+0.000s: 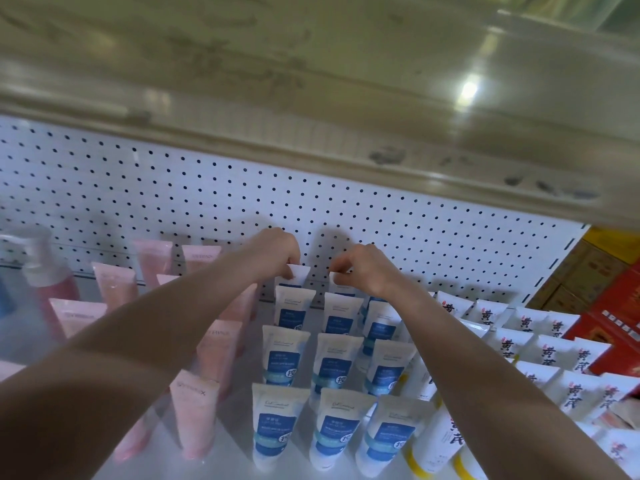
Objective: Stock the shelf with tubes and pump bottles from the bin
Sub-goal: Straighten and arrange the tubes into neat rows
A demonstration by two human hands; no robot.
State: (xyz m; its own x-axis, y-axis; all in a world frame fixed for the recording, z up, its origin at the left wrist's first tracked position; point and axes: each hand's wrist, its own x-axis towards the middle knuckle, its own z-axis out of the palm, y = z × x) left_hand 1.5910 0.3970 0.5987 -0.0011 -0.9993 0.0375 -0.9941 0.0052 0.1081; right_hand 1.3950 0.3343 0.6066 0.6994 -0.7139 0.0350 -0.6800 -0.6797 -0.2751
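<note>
Both my arms reach to the back of the white shelf [225, 452]. My left hand [277, 251] pinches the top of a white-and-blue tube [298, 273] standing in the back row by the pegboard. My right hand [363, 266] pinches the crimped top of a second white-and-blue tube [337, 280] just to its right. Several more blue-labelled tubes [332, 368] stand cap-down in rows in front of them. Pink tubes [194, 410] stand to the left, and a pink pump bottle [45, 268] is at far left. The bin is out of view.
White tubes with red characters and yellow caps [540, 348] fill the shelf's right side. The white pegboard [207, 188] backs the shelf, and an upper shelf [311, 98] overhangs it. Red and yellow cartons [616, 306] stand at far right.
</note>
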